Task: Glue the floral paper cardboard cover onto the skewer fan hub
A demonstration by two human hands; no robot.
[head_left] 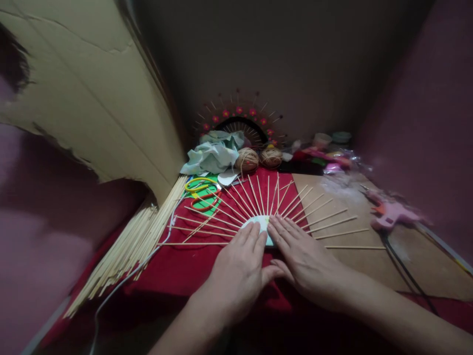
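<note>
A pale half-round piece (pixel 264 223) lies on the red cloth, with thin wooden sticks (pixel 254 192) spreading from its curved edge like a fan. My left hand (pixel 240 259) rests flat over its left part, fingers stretched forward. Over the right part lies my right hand (pixel 301 251), also flat with fingers extended. Both thumbs come close together below the piece. The hands cover much of the half-round, so the inner ends of several sticks are hidden. One stick sticks out level on each side.
Left is a bundle of sticks (pixel 125 251) crossed by a white cable (pixel 140 266). Scissors (pixel 203 192), crumpled pale fabric (pixel 212 155) and twine balls (pixel 247 160) sit behind. A pink glue gun (pixel 393 212) lies on brown board (pixel 417 261); a flowered half-round ornament (pixel 240 113) stands at the back.
</note>
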